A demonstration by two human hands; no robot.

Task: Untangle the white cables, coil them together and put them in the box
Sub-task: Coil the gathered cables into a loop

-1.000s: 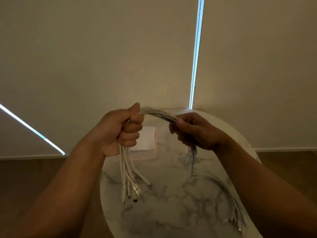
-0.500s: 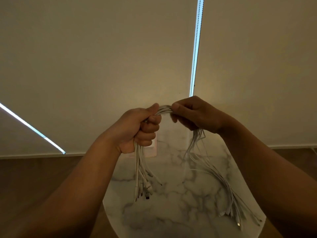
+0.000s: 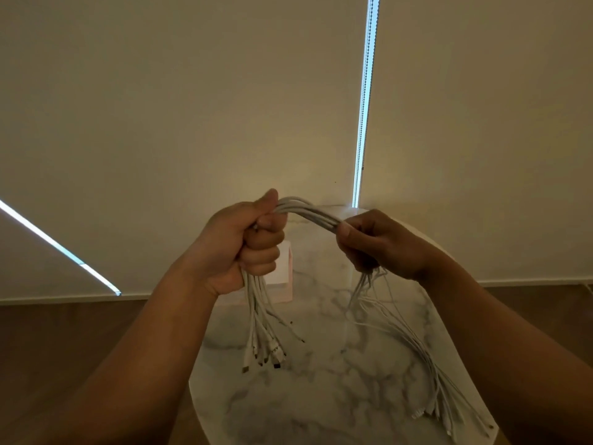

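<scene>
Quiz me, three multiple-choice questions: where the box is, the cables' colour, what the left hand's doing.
1. The box sits: A) on the floor B) on the table behind the left hand C) on a shelf
2. The cables are: A) black B) red C) white
3. The left hand: A) grips the cables B) lies flat C) points
Answers: 1 B, its edge shows past the fist; 2 C, whole bundle white; 3 A, fingers curl round them.
</scene>
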